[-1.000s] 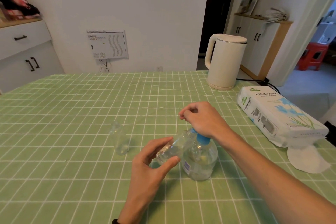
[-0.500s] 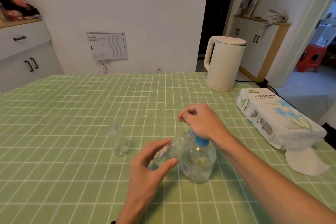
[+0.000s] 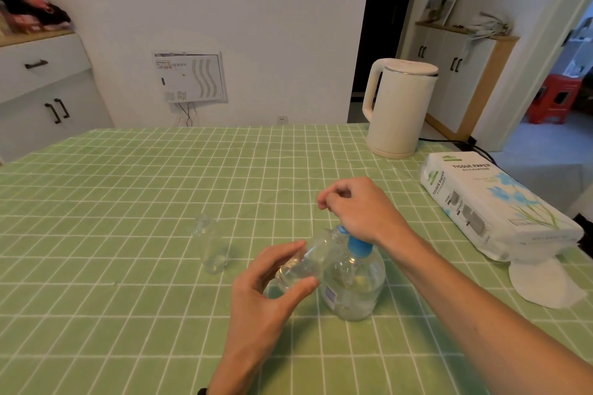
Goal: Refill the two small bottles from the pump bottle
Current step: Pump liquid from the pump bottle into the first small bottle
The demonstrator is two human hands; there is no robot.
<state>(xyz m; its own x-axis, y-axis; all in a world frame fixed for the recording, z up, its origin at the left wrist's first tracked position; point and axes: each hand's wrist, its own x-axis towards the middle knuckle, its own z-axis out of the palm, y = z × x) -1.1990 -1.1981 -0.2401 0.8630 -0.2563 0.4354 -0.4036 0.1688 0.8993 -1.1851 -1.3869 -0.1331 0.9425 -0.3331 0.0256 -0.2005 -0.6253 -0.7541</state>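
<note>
A round clear pump bottle [image 3: 354,285] with a blue pump collar stands on the green checked tablecloth. My right hand [image 3: 359,208] rests on top of its pump head, fingers curled, heel of the palm on the pump. My left hand [image 3: 266,289] grips a small clear bottle [image 3: 305,261], tilted with its mouth up against the pump's spout. A second small clear bottle [image 3: 210,245] stands upright by itself to the left, uncapped as far as I can tell.
A cream electric kettle [image 3: 398,106] stands at the table's far right, its cord running off behind. A pack of tissue paper [image 3: 494,205] lies at the right edge with a loose white tissue [image 3: 545,282] beside it. White cabinets line the left wall.
Both hands and the bottles stay in nearly the same place. My right hand has shifted slightly on the pump head.
</note>
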